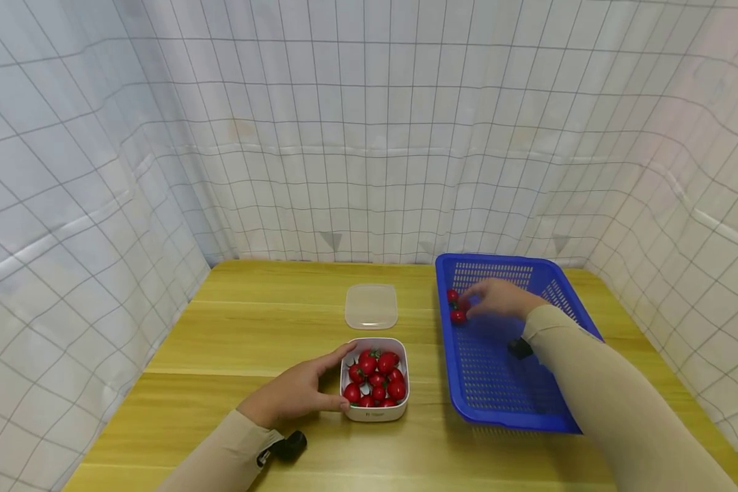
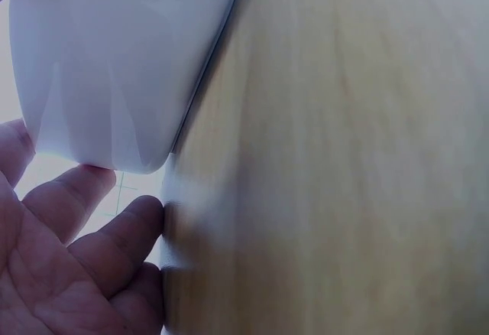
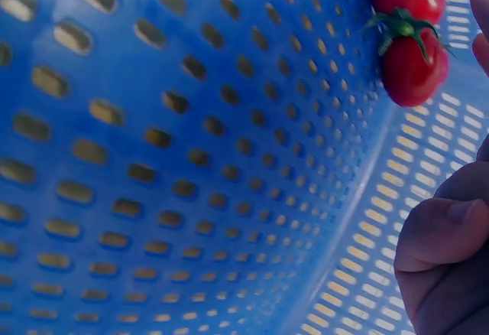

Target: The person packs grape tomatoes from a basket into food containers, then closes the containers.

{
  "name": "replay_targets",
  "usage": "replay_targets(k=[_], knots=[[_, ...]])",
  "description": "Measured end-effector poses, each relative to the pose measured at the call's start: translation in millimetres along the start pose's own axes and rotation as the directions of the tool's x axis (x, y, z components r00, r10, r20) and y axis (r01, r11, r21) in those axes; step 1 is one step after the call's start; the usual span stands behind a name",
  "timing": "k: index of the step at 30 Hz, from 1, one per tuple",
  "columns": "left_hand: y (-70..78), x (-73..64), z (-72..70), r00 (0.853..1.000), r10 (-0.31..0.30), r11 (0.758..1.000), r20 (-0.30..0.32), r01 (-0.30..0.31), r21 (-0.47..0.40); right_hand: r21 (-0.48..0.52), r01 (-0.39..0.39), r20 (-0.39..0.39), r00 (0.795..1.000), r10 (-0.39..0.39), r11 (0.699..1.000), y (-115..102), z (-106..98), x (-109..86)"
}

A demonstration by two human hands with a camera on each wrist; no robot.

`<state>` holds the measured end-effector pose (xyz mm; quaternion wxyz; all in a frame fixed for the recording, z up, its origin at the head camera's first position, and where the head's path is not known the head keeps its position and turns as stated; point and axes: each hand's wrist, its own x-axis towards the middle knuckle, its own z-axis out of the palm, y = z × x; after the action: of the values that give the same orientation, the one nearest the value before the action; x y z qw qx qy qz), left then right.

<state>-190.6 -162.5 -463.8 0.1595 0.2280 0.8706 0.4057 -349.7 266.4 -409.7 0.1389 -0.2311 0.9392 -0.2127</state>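
The left hand's (image 1: 298,391) fingers spread round the square white plastic box (image 1: 390,414), holding it, maybe so it stays still. The right hand (image 1: 498,298) (grip: can't tell) reaches round red tomatoes (image 1: 458,316) in the blue plastic basket (image 1: 452,372).

A bare strip of counter (image 1: 426,383) leaves passage between the white container (image 1: 378,414) and the blue basket (image 1: 498,386), whose raised left wall (image 1: 450,362) blocks any low sideways path to the tomatoes (image 1: 458,316) just inside it.

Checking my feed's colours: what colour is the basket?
The basket is blue, seen best in the head view.
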Motion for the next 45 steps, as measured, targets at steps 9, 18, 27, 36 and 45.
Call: replay_targets(k=[9, 18, 27, 36, 45], knots=[[-0.4, 0.2, -0.5, 1.000, 0.002, 1.000, 0.000, -0.002, 0.003, -0.034, -0.026, 0.066, 0.997, 0.028, 0.999, -2.6, 10.8, 3.4], [-0.7, 0.6, -0.5, 1.000, -0.003, 1.000, 0.002, 0.003, 0.002, -0.045, 0.002, 0.077, 0.997, 0.002, 0.999, 7.1, 27.1, 11.1], [-3.0, 1.7, -0.8, 1.000, 0.012, 1.000, 0.004, -0.012, 0.005, 0.025, -0.053, 0.128, 0.991, 0.049, 0.998, 14.5, 33.0, 12.7], [-2.8, 2.5, -0.9, 1.000, 0.002, 1.000, 0.008, -0.002, -0.004, 0.033, -0.073, 0.132, 0.989, 0.068, 0.997, 12.4, 33.1, 11.9], [-3.6, 1.3, -1.1, 1.000, 0.009, 1.000, -0.004, -0.009, 0.016, 0.022, -0.078, 0.124, 0.990, 0.074, 0.997, 15.4, 35.5, 13.3]])
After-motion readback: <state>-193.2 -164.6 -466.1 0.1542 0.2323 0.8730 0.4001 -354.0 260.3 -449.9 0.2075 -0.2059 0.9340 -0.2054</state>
